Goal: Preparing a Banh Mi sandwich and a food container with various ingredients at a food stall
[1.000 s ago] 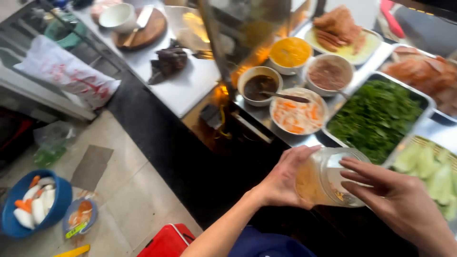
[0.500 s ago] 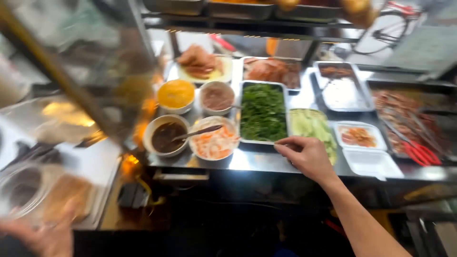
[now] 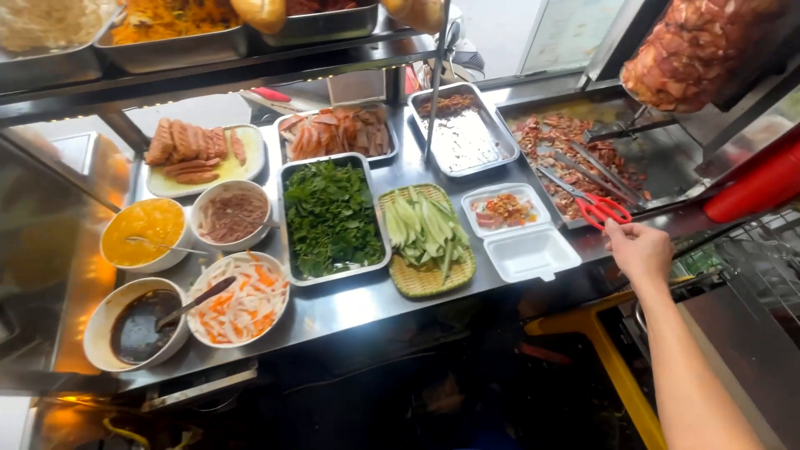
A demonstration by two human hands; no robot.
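While the red-handled scissors [image 3: 598,207] lie at the front edge of the meat tray [image 3: 658,171], blades pointing back over the chopped meat, my right hand [image 3: 640,249] sits just in front of them with its fingers curled loosely, fingertips touching or almost touching the red loops; I cannot tell which. I see the forearm stretched up from the lower right, wrist straight. I cannot find my left hand anywhere. Left of the hand sits an open white foam box [image 3: 518,231], then a woven basket of cucumber strips [image 3: 425,239] and a tray of greens [image 3: 330,218].
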